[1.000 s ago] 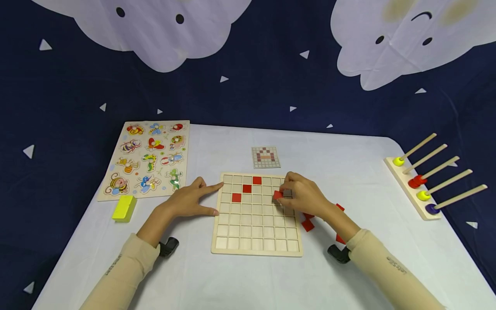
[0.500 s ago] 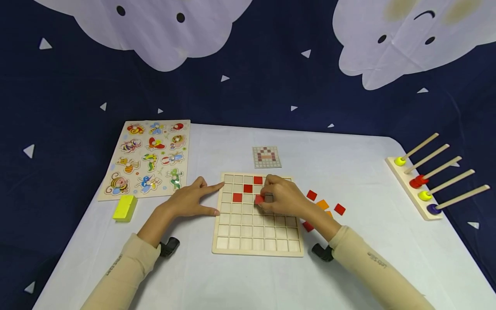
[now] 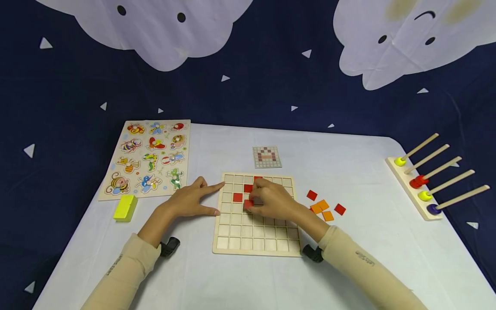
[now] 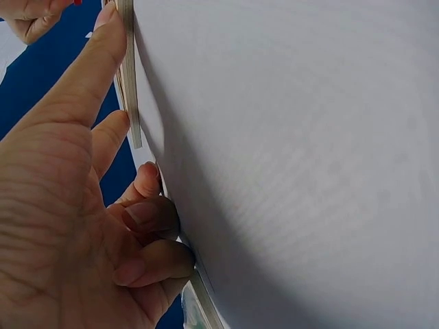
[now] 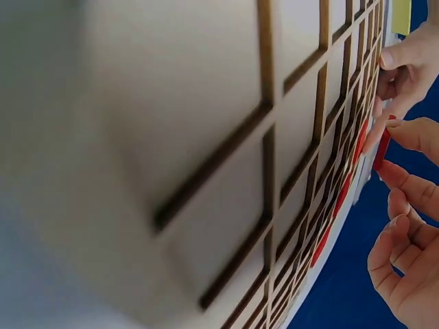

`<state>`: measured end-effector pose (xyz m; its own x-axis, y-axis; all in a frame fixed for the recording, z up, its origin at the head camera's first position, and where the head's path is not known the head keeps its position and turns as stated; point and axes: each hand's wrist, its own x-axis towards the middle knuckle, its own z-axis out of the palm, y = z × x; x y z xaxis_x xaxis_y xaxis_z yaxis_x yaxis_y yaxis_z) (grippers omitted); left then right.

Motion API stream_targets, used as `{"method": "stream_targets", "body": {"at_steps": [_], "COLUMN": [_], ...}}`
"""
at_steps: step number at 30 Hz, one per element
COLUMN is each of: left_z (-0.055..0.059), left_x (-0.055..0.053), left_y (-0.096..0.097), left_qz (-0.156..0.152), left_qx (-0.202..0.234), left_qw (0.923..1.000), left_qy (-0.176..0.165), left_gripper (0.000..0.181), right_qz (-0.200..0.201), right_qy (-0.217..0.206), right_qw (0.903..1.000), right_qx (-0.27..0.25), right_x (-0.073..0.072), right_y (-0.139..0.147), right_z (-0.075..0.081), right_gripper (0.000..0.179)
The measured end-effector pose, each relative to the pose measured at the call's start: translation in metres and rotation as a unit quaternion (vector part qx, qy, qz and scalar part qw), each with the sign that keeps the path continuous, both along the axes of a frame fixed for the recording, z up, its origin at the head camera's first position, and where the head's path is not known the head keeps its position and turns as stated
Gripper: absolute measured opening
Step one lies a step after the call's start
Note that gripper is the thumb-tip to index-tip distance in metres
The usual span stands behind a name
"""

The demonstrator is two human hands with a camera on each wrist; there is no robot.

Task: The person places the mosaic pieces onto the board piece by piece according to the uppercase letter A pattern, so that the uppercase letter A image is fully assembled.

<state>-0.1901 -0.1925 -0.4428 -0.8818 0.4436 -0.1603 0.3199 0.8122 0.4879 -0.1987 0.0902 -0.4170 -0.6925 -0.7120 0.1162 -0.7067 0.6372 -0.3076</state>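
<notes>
One red tile [image 3: 247, 205] is hovering over the grid board [image 3: 252, 252], nearer its left edge, the right hand [image 3: 273, 200] pinching it (head). The left hand [image 4: 68, 185] is touching that edge, thumb extending (left wrist). The tile is showing edge-on between grasping fingers [image 5: 420, 190], off the board (right wrist).

Shows red on the held tile [image 3: 247, 205], red or orange on loose tiles [image 3: 327, 215] off the pale, square-gridded board's [image 3: 234, 231] right edge. Shows yellow on the block [image 3: 125, 208] near the white desk's [image 3: 201, 280] left edge, triangle-patterned navy on the backdrop [image 3: 255, 94].
</notes>
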Motion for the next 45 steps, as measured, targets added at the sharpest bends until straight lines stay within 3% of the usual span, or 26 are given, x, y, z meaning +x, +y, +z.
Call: {"method": "stream_targets", "body": {"at_steps": [10,22,31,38,45], "left_z": [-0.001,-0.002,0.000,0.000,0.000], "left_x": [-0.001,-0.001,0.000,0.000,-0.001], "left_y": [-0.001,-0.001,-0.001,0.000,0.000], "left_qz": [-0.004,-0.012,-0.005,-0.005,-0.004], "left_qx": [-0.001,0.005,0.006,0.005,0.002], "left_qw": [1.0000,0.9999,1.0000,1.0000,1.0000], "left_qy": [-0.006,0.010,0.002,0.001,0.002], "left_gripper": [0.087,0.087,0.087,0.087,0.088], "right_qz": [0.022,0.017,0.015,0.005,-0.026], "right_qy": [-0.003,-0.015,-0.030,-0.039,-0.052], "right_qw": [0.9998,0.9996,0.9994,0.9992,0.9983], "right_qx": [0.001,0.014,0.005,0.004,0.000], "right_x": [0.004,0.005,0.006,0.006,0.004], "right_y": [-0.021,-0.028,-0.031,-0.018,0.021], "right_z": [-0.002,-0.009,-0.009,-0.003,0.009], "right_gripper": [0.023,0.021,0.021,0.023,0.023]}}
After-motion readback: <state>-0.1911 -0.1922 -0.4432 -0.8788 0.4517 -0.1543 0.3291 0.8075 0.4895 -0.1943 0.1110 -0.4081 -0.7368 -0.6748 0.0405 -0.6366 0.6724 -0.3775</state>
